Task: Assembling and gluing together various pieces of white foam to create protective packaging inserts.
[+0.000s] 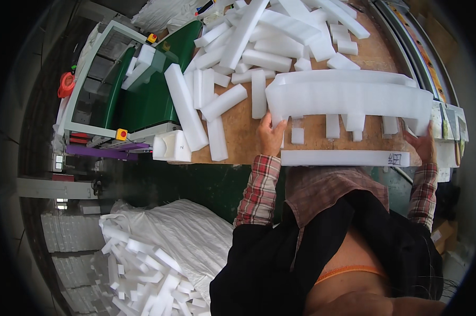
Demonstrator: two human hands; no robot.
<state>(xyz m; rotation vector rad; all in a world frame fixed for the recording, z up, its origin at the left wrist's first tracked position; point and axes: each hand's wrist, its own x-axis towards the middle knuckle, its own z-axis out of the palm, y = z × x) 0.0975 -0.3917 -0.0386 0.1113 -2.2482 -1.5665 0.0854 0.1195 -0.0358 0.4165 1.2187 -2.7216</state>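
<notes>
A large white foam tray-like piece (348, 99) is held up over the wooden table by its two ends. My left hand (271, 136) grips its left end, the thumb showing at the lower edge. At the right end, my right hand (422, 145) closes on it, fingers partly hidden. Near the table's front edge, between my forearms, lies a long white foam bar (333, 158) with dark handwriting on one end. Beneath the held piece, small foam blocks (297, 136) show on the wood.
White foam bars and blocks (285, 31) are heaped across the wooden table (238, 142). To the left stands a machine with a green conveyor belt (148, 110). A large white sack (175, 226) with foam offcuts (143, 274) sits at lower left. A metal rail (420, 47) runs along the right.
</notes>
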